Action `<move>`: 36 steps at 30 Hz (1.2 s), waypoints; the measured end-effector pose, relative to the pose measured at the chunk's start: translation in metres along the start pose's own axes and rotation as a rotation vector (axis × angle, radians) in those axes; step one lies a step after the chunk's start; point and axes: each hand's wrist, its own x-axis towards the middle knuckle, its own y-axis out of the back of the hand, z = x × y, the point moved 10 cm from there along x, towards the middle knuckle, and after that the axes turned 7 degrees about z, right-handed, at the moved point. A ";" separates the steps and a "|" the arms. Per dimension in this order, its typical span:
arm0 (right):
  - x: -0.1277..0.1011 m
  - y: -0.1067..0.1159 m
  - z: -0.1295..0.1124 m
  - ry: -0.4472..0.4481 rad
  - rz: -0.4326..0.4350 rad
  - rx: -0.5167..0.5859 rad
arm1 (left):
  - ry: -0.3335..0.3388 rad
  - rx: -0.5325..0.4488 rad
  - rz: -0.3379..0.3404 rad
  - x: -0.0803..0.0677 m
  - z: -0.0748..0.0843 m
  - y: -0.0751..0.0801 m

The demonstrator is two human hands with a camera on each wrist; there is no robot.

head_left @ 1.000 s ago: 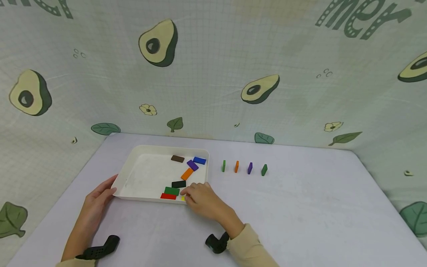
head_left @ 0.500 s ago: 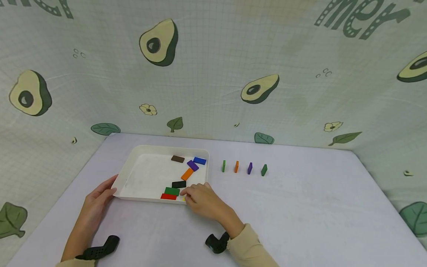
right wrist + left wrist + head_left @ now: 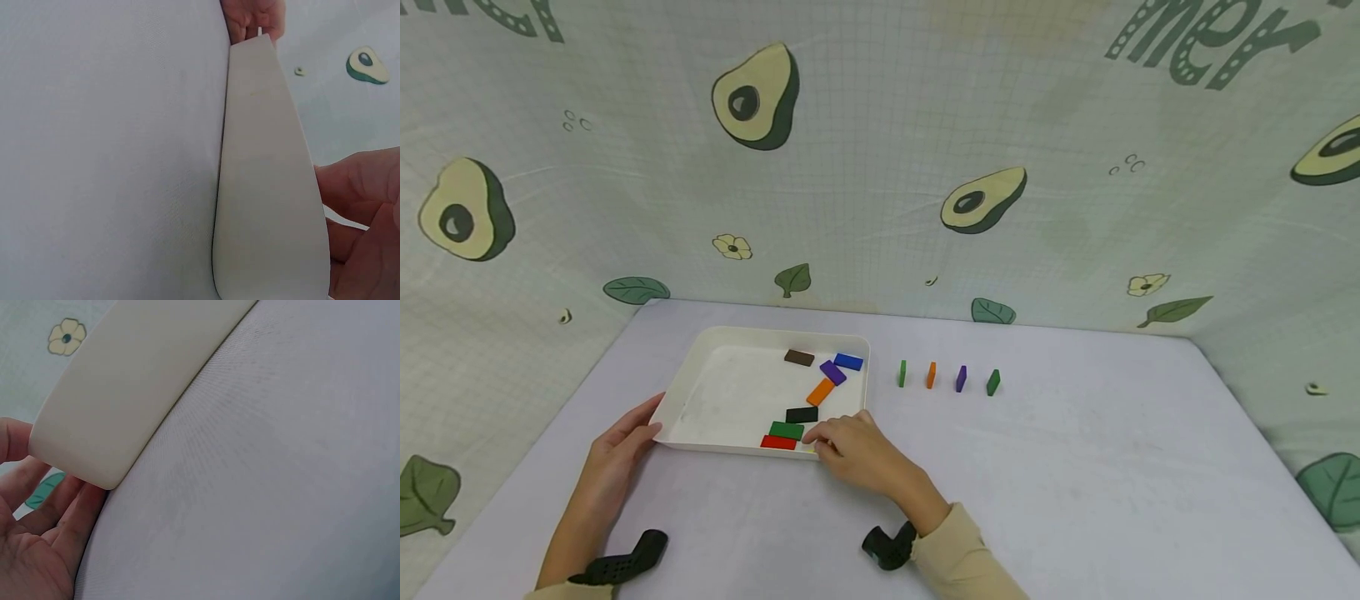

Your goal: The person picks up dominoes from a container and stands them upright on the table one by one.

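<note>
A white tray (image 3: 760, 332) lies on the grey table and holds several flat blocks: brown (image 3: 799, 357), blue (image 3: 848, 362), purple (image 3: 832, 372), orange (image 3: 821, 391), black (image 3: 802, 414), green (image 3: 786, 430) and red (image 3: 778, 442). My right hand (image 3: 815, 443) reaches over the tray's front right corner. Its fingertips curl around a yellow block that they almost hide. My left hand (image 3: 625, 442) rests with straight fingers against the tray's front left corner. In the left wrist view the left hand (image 3: 37, 550) touches the tray corner (image 3: 125, 394). In the right wrist view the right hand's fingers (image 3: 362, 225) lie beside the tray wall (image 3: 269, 187).
Right of the tray, four blocks stand on edge in a row: green (image 3: 902, 373), orange (image 3: 931, 375), purple (image 3: 961, 378), green (image 3: 993, 382). Avocado-print cloth walls in the table at the back and both sides. Bare tabletop spreads to the right and front.
The right hand's fingers have closed a little further over the yellow block, which shows less now. The left hand and the tray have not moved.
</note>
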 end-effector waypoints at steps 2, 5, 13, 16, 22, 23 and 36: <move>0.000 0.001 -0.001 0.003 0.003 0.016 | 0.002 -0.003 0.002 0.000 0.000 0.000; 0.000 0.002 -0.002 0.006 -0.003 0.025 | -0.002 -0.010 0.003 0.001 0.000 0.001; -0.001 0.004 -0.004 0.016 -0.026 0.002 | -0.008 -0.015 -0.003 0.000 0.001 0.000; -0.001 0.007 -0.005 0.016 -0.011 0.026 | -0.010 -0.015 -0.005 -0.001 0.001 0.000; -0.002 0.015 -0.007 0.021 0.036 0.139 | -0.017 -0.022 -0.008 -0.001 0.002 -0.001; -0.002 0.015 -0.007 0.018 0.037 0.151 | -0.020 -0.027 -0.011 -0.001 0.002 -0.001; -0.004 0.008 -0.002 -0.022 -0.026 0.195 | -0.008 -0.013 -0.010 0.000 0.001 -0.001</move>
